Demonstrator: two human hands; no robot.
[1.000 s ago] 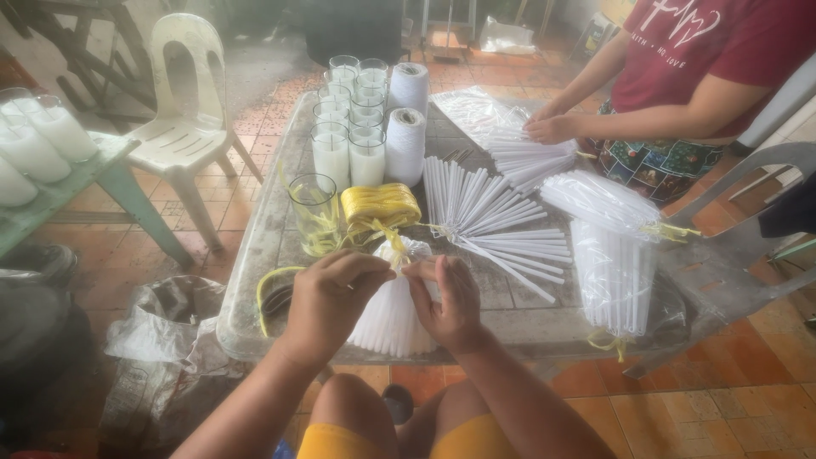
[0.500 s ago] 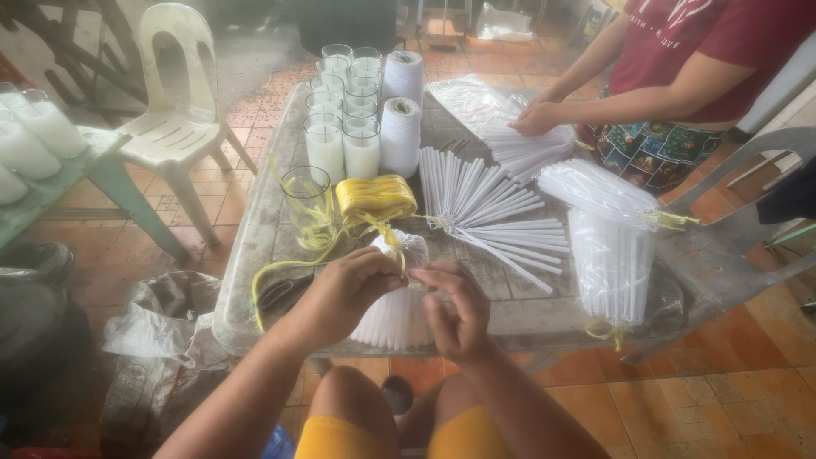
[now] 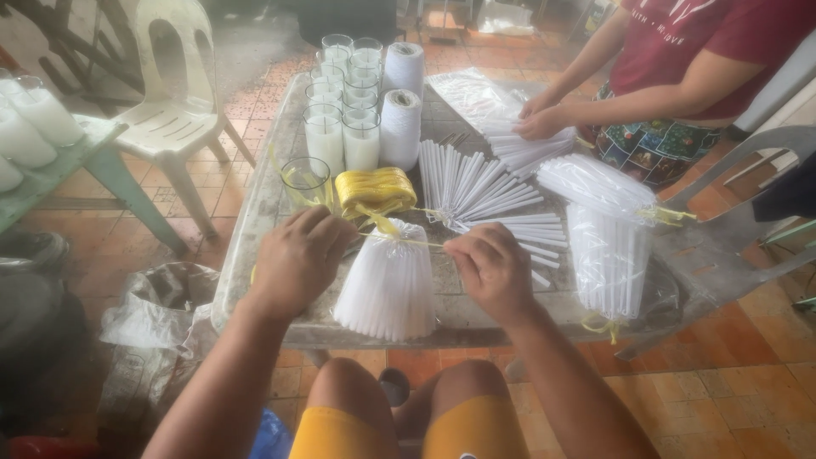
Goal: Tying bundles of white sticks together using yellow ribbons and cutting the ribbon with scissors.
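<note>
Head view — left hand [image 3: 297, 259] and right hand [image 3: 491, 268] each pinched an end of the yellow ribbon [image 3: 399, 235] around the bagged white candle bundle [image 3: 388, 285].

Terracotta tile floor [image 3: 731, 399] surrounds a worn grey table [image 3: 255, 212]; a white plastic chair [image 3: 174, 102] stands left of it in daylight.

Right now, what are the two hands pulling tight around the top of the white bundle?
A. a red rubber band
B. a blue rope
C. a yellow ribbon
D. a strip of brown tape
C: a yellow ribbon runs taut from the left hand to the right hand, cinching the top of the white bundle.
</note>
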